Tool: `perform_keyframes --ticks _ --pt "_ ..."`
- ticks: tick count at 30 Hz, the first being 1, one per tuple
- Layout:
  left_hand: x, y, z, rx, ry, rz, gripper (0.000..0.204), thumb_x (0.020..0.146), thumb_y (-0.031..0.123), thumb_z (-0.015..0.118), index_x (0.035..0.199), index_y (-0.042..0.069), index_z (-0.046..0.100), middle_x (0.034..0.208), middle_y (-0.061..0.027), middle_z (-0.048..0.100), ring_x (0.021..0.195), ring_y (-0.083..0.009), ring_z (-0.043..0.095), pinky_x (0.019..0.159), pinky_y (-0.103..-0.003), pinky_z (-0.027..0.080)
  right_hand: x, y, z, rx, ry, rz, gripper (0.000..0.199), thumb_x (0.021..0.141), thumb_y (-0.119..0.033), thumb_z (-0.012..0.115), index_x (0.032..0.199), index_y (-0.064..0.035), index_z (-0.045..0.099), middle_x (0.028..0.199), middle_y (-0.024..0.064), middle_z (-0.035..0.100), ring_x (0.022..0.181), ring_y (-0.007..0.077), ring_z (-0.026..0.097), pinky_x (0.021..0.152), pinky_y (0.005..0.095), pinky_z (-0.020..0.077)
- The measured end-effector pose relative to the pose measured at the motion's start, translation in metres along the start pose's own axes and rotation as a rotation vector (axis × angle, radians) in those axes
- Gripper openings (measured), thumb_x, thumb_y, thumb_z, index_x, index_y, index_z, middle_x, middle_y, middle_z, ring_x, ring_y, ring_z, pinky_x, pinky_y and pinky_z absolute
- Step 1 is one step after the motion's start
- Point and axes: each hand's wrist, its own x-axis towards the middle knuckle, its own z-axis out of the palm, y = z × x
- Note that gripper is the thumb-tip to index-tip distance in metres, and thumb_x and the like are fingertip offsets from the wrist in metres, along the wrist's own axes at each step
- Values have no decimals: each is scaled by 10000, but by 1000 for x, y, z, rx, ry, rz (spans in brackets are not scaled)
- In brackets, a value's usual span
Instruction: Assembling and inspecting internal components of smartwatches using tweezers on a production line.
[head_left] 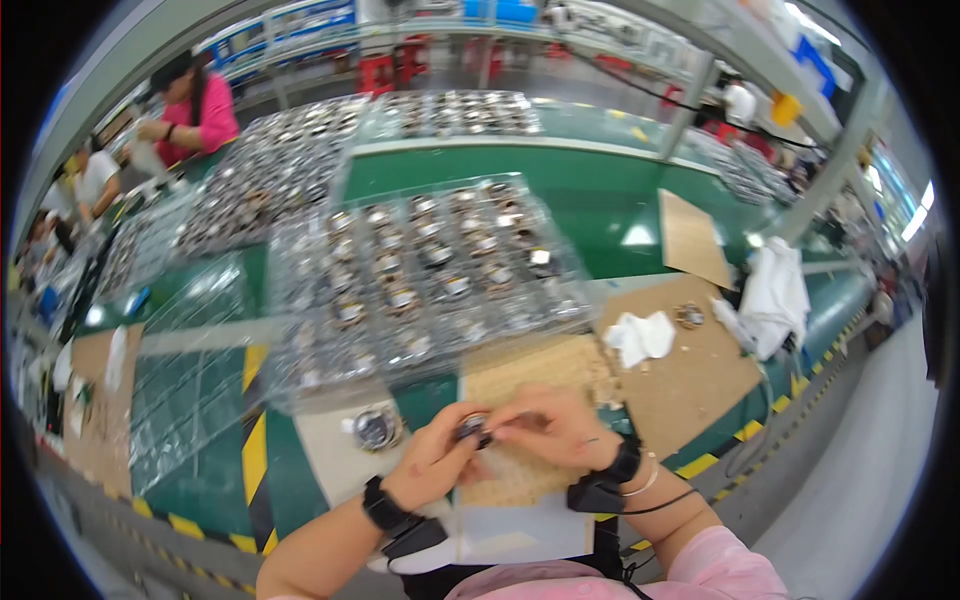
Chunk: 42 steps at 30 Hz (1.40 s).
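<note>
My left hand (438, 455) is wrapped round a small, dark, round metal part (472, 428), its fingers at the rim. Close against it, my right hand (557, 425) has thumb and forefinger pinched together at the part's right side. Whatever lies between those fingertips is too small to make out. Both hands are over a tan board (540, 370) at the near table edge. Left of my left hand, another round metal part (376, 428) rests on a beige strip (335, 450).
Beyond my hands, a clear plastic tray (290, 350) holds several rows of round metal parts. On the right, a brown board (700, 385) carries a crumpled white cloth (640, 338) and a round part (689, 316). A person in pink (215, 115) works at the far left.
</note>
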Motion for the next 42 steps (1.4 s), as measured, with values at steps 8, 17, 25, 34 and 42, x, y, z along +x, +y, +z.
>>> perform_keyframes --ticks 8,17,25,34,42 --pt "-10 8 9 -26 159 41 384 962 61 416 1337 3 356 1031 -134 590 583 -199 626 498 -258 493 -1 -15 11 -49 112 -147 126 845 -169 644 905 -58 636 819 102 586 722 290 601 624 355 477" --pt "-3 -8 3 -53 103 104 382 969 131 477 1331 38 404 1118 -97 575 743 -154 614 650 -240 489 -8 1 23 -114 91 -133 234 823 -192 649 1009 -64 589 865 120 552 757 316 591 643 382 468" --pt "6 -25 -6 121 185 213 357 978 117 447 1319 23 400 1062 -112 598 695 -155 610 601 -235 484 -8 -5 26 -137 108 -158 190 796 -186 662 917 -70 573 858 111 549 740 318 591 620 391 464" --pt "-2 -22 -3 242 169 219 349 987 116 422 1323 26 396 1055 -132 601 712 -169 622 613 -245 499 -9 3 35 -122 137 -74 184 773 -197 662 845 -69 552 813 93 542 733 306 590 621 384 465" --pt "-22 -32 -12 239 298 178 378 988 154 438 1343 46 372 1114 -148 589 776 -188 649 622 -251 510 -6 7 41 -6 163 -57 211 810 -208 625 930 -39 588 796 133 633 730 336 624 636 384 493"
